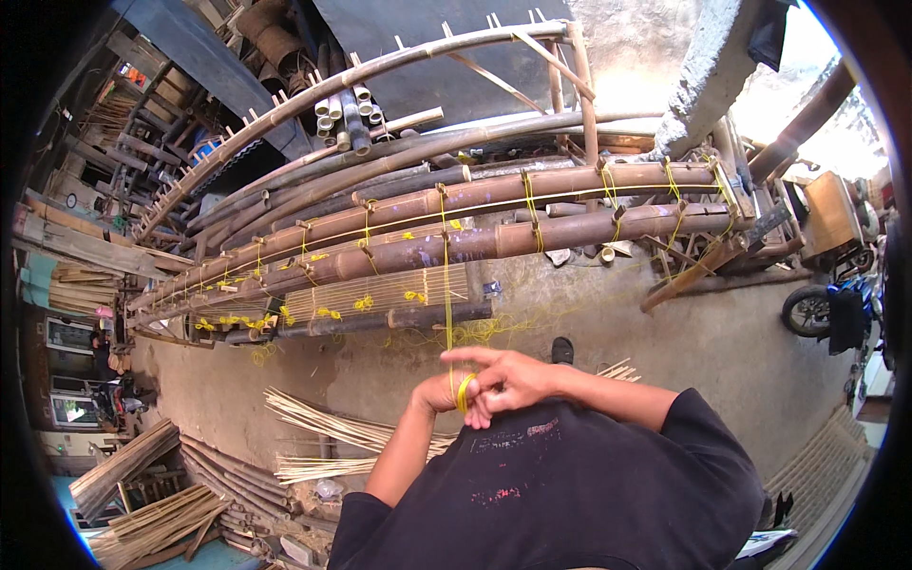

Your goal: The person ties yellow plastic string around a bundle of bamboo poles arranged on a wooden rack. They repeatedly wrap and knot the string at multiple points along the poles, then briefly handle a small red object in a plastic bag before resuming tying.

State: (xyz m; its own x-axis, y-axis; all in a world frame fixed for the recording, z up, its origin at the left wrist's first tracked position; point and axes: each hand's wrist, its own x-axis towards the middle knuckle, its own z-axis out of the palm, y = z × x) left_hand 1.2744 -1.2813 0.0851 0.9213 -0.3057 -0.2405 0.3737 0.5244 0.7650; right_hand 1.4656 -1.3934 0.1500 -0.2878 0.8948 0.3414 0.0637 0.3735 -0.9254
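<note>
In front of my chest, both hands meet on a yellow string [448, 313]. My left hand [438, 392] is closed, with a yellow coil [465, 392] of the string looped at its fingers. My right hand [511, 376] overlaps it, index finger stretched out to the left beside the taut string and the other fingers curled at the coil. From my hands the string runs up to a frame of two long bamboo poles, a front pole [475, 243] and a rear pole [489, 193]. Yellow ties [532, 214] wrap these poles at intervals.
A slatted bamboo mat [380, 293] with yellow knots lies beneath the poles. Thin bamboo strips [328, 423] are on the floor to my left. A curved pegged pole [332, 78] stands behind. Bamboo stacks [161, 522] fill the lower left; a motorbike [826, 309] is at right.
</note>
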